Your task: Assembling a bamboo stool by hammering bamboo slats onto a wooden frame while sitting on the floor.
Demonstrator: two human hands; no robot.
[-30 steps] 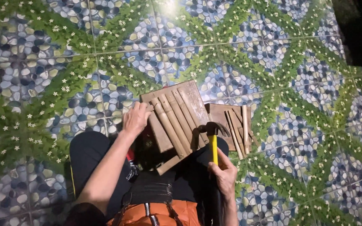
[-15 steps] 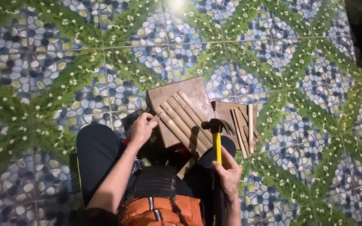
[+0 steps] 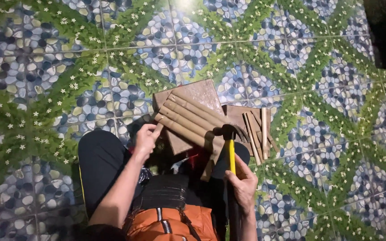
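Our right hand (image 3: 243, 185) is closed around the yellow handle of a hammer (image 3: 231, 149), whose dark head rests on the near end of a row of bamboo strips (image 3: 188, 118) laid side by side on a brown board (image 3: 204, 91). Our left hand (image 3: 145, 139) pinches the left end of the nearest strip with narrow fingers. The board lies on the patterned tile floor (image 3: 45, 67) just ahead of our knees, with a second board carrying loose strips (image 3: 258, 129) touching its right edge.
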